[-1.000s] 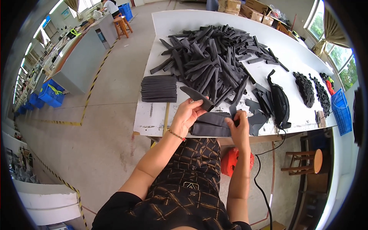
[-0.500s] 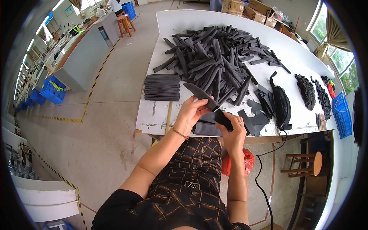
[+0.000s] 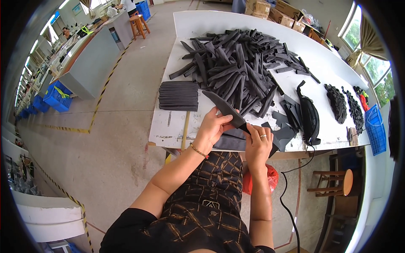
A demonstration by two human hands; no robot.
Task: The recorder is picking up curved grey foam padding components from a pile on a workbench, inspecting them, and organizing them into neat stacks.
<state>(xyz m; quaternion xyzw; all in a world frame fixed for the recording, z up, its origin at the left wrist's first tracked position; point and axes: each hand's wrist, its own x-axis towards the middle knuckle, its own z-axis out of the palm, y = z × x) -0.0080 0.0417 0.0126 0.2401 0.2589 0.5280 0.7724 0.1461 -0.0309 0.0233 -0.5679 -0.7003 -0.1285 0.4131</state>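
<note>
A long dark-grey fabric strip (image 3: pixel 221 104), curved at its far end, slants between my two hands above the table's front edge. My left hand (image 3: pixel 216 128) pinches its middle between thumb and fingers. Over its nearer end, my right hand (image 3: pixel 258 147), with a ring, closes from above. Some of the strip is hidden under the right fingers, and a dark end shows beyond them. Beneath the hands lies a flat dark fabric piece (image 3: pixel 230 142). Just past them rises a big heap of similar dark strips (image 3: pixel 236 71). To its left is a neat stack of strips (image 3: pixel 178 96).
Right of my hands lie flat dark cut pieces (image 3: pixel 284 133) and a black zipped pouch (image 3: pixel 309 116). Bundles of small dark pieces (image 3: pixel 336 102) sit farther right, near a blue basket (image 3: pixel 374 128). A red bag (image 3: pixel 270 179) and a wooden stool (image 3: pixel 346 182) are below the white table (image 3: pixel 168 130).
My right hand has turned so its fingers come over the strip from above. The dark piece under it now lines up with the strip. My left hand stays nearly in place.
</note>
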